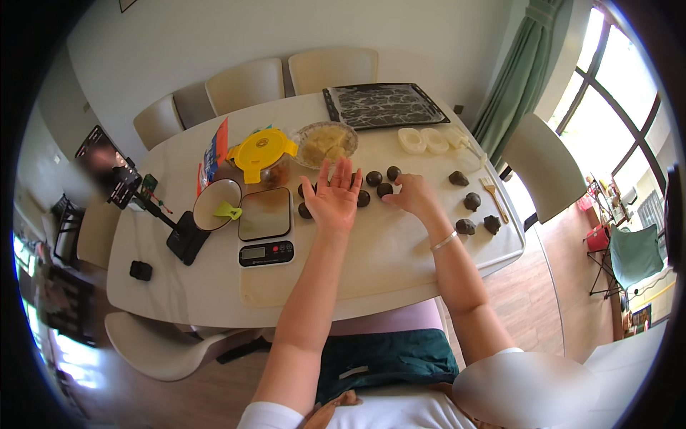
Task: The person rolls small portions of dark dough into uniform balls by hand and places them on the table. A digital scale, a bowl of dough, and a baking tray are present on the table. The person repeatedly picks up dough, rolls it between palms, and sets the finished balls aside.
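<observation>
Above the pale work mat (375, 268), my left hand (333, 201) is palm up with its fingers spread and nothing on the palm. Several smooth dark balls (374, 178) lie around it, some partly hidden behind the fingers. My right hand (411, 197) reaches to a dark ball (385, 190) at the right of the group, fingertips at or near it; whether it grips the ball is unclear. Rougher dark lumps (471, 201) lie farther right, near a brush with a wooden handle (494, 199).
Left of my hands are a digital kitchen scale (265, 214), a bowl (206, 214) with a green tool, a yellow-lidded container (262, 153) and a phone stand (187, 238). Behind are a glass dish of pale dough-like pieces (325, 143), a black baking tray (386, 105) and white molds (423, 140).
</observation>
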A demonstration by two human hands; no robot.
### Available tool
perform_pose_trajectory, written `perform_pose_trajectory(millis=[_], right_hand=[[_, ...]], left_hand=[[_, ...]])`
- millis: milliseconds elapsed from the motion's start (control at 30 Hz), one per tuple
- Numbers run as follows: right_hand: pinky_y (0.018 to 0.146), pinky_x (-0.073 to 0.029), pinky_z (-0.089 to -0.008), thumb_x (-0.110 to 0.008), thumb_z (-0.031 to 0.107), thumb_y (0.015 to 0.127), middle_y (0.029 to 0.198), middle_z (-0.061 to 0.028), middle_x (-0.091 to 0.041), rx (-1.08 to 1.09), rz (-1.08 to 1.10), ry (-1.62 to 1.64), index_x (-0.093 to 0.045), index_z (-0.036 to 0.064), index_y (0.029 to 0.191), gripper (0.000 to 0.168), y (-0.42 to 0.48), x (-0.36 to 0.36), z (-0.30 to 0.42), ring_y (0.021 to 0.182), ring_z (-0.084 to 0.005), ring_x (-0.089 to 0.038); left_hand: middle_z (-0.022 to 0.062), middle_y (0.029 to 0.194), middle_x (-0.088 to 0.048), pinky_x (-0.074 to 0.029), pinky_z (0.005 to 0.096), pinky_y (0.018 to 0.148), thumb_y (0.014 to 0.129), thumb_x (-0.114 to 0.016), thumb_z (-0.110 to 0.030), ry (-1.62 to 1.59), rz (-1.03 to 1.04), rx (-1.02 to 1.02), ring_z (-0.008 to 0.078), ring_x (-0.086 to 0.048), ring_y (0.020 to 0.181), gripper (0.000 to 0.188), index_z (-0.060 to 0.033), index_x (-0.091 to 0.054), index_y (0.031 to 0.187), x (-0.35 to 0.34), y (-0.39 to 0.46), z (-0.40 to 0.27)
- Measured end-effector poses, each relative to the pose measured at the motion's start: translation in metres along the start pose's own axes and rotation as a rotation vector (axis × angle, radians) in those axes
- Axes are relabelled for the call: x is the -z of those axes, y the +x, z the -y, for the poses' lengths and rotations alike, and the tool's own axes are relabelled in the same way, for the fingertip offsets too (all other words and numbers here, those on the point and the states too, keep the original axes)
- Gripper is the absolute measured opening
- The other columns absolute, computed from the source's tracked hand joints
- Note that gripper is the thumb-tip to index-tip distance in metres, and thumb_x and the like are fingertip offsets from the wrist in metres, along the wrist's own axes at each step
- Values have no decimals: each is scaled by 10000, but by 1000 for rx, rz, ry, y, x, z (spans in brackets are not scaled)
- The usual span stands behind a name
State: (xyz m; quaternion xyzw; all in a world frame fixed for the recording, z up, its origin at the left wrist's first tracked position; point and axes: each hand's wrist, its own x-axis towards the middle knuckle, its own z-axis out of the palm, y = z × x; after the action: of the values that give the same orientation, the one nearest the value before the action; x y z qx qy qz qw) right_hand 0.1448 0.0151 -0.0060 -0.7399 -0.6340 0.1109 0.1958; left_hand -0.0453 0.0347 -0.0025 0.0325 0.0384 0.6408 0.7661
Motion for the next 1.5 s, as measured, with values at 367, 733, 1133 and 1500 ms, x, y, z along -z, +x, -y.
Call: perform_pose_trajectory(millis=[367,733,1133,1500], right_hand=[[804,-546,-445,-706,326,831,989,-164,-703,-44,-16,-22,-712,71,933,275,7,23,-21,961,-345,-670],[1029,-432,-448,-641,339,869,1266,-254,-586,-425,-149,-150,-585,26,1271,512,39,18,-116,1211,-393,-534],[823,-537,-409,-794,188,737,1028,-175,-712,88,-254,349,-664,75,1171,466,-5,53,-45,927,-342,-676],[1115,-307,-551,-749,379,817,1301,-128,-578,562,-361,-96,-597,110,1267,545,-101,56,-33,1302,-298,-474]], left_hand=[[183,1256,-578,-376,548,1103,970,-429,-595,186,118,372,313,-556,1193,629,-53,-506,1278,13,-33,49],[181,1214,-592,-399,537,1091,977,-438,-574,187,96,307,297,-571,1162,621,-29,-510,1265,10,-26,45],[193,1265,-560,-421,547,1072,975,-429,-583,349,-3,299,317,-553,1198,658,-20,-450,1314,8,-20,39],[142,1070,-676,-578,299,688,970,-556,-426,214,-82,457,230,-679,900,416,-36,-623,1099,18,-16,42]])
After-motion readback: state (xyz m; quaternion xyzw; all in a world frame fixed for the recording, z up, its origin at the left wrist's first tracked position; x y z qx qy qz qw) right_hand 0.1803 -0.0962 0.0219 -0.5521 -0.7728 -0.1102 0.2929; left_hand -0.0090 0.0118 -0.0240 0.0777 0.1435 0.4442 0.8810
